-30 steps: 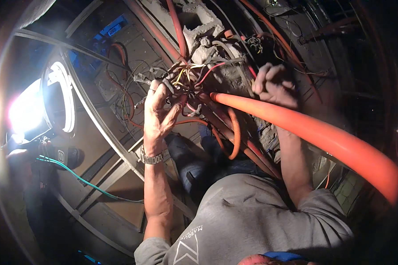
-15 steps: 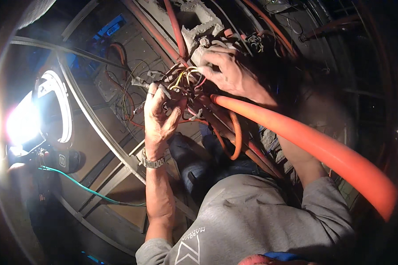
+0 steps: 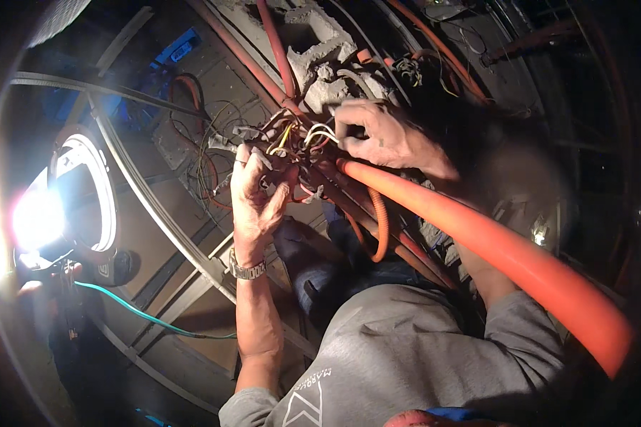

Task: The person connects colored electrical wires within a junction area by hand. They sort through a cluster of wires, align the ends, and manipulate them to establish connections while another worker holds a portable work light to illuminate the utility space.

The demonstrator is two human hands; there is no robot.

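A tangle of electrical wires spills from a cluster of orange conduits in front of me. My right hand point(image 3: 392, 139) is closed, its thumb and fingers pinching white wires point(image 3: 322, 130) that arch out of the tangle. On the other side, my left hand point(image 3: 256, 203) is curled at the wire bundle, with a grey-ended wire point(image 3: 262, 158) between its fingers. Yellow wires point(image 3: 286, 135) stand up between both hands. A thick orange conduit point(image 3: 491, 238) runs from the tangle under my right hand toward the lower right. What lies inside my left palm is hidden.
A broken concrete block point(image 3: 320, 46) sits beyond the wires. An orange corrugated tube point(image 3: 382, 224) loops below them. At left, a bright lamp point(image 3: 39, 203) shines beside pale metal bars point(image 3: 142, 181); a teal cable point(image 3: 139, 307) trails near it. Loose thin wires point(image 3: 206, 160) hang at far left.
My right hand has moved down and slightly right, away from the concrete block, and now pinches the white wires. My left hand stays at the bundle. The lamp sits a little lower in view.
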